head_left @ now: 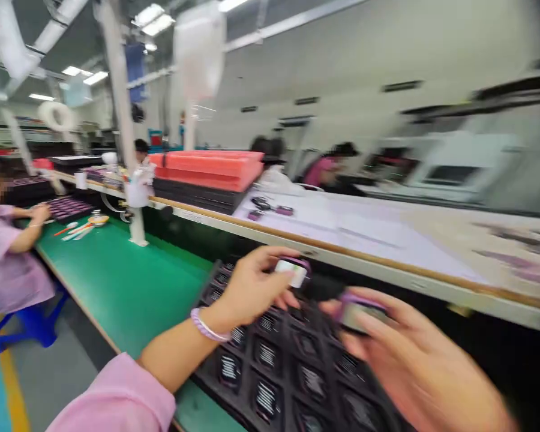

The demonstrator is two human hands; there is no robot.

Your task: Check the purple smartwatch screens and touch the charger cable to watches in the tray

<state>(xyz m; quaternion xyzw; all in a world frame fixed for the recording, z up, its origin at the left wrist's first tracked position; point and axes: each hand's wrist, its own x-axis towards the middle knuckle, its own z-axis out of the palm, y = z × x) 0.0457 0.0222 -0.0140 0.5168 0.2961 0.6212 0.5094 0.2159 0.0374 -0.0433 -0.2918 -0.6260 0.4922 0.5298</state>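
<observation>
Pinched between the thumb and fingers of my left hand [249, 288] is a small purple-rimmed device with a white face [293, 271]. It is over the far part of a black tray [247, 366]. My right hand [409, 342], blurred, grips a similar purple-rimmed device with a greyish face [364, 316] above the tray's right side. In the tray's diamond-shaped pockets lie several dark square devices [266, 401] with pale markings. My hands partly cover the tray, and the exact kind of the devices cannot be made out.
The tray rests on a green-topped bench [117, 279]. Beyond it runs a raised shelf [324, 231] with red trays [207, 168] stacked on black ones. At left a co-worker in a pink top [13, 258] sits by another tray [69, 207] and some tools [78, 228]. A white post [137, 228] stands on the bench.
</observation>
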